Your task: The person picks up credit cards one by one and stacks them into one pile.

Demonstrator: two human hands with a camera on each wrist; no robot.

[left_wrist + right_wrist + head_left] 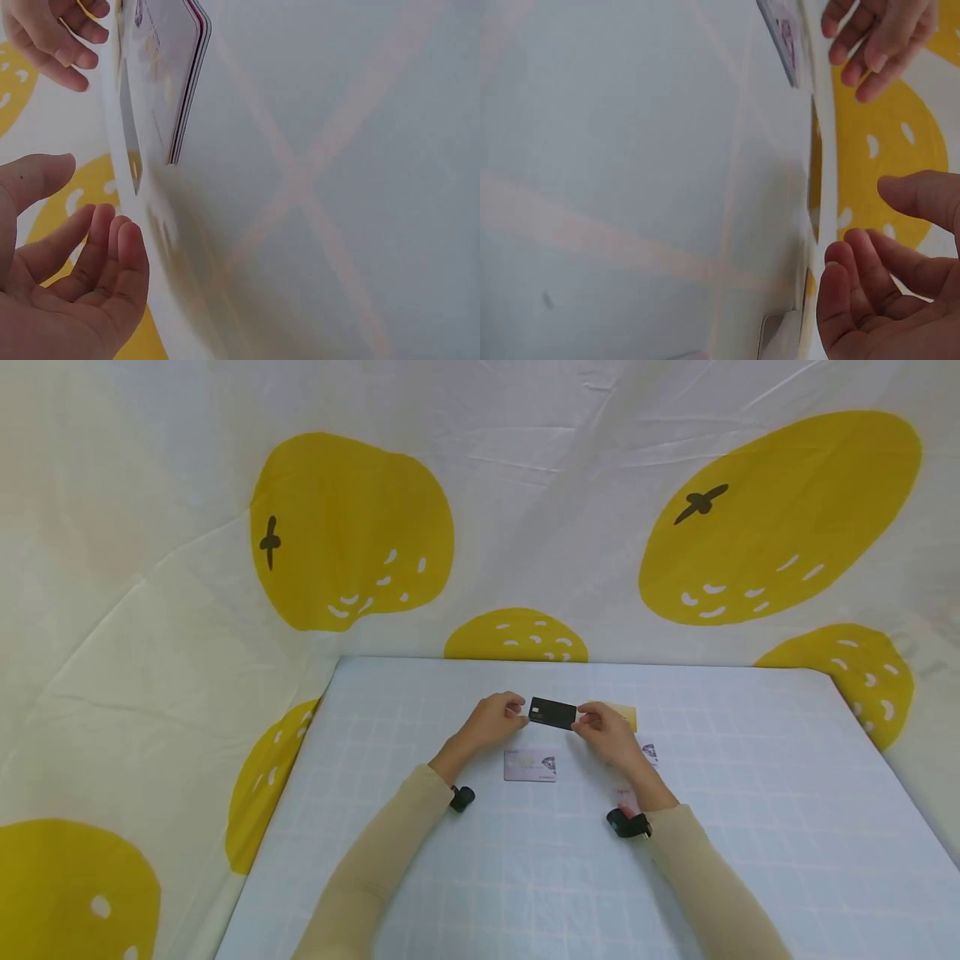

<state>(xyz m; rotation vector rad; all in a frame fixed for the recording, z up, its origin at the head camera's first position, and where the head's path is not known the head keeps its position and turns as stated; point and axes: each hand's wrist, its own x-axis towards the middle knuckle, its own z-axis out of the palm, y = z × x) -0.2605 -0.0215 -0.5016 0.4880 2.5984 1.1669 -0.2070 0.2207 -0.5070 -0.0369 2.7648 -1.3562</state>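
Note:
A black bank card [552,713] with a chip at its left end lies between the two hands near the table's far side. My left hand [492,721] is just off its left edge, the thumb apart from loosely bent fingers. At the card's right end is my right hand [606,735], fingertips and thumb right by its corners. Both wrist views show the left hand [82,277] and right hand [885,292] with nothing between thumb and fingers. Closer to the person sits a small stack of pale purple cards [530,765], its layered edge visible in the left wrist view.
A gold card [624,718] lies partly behind the right hand. Another pale card [649,752] shows beside the right forearm, and a pinkish one [626,797] is partly covered by it. Behind the white table [420,685] hangs a curtain [540,527] with yellow fruit prints.

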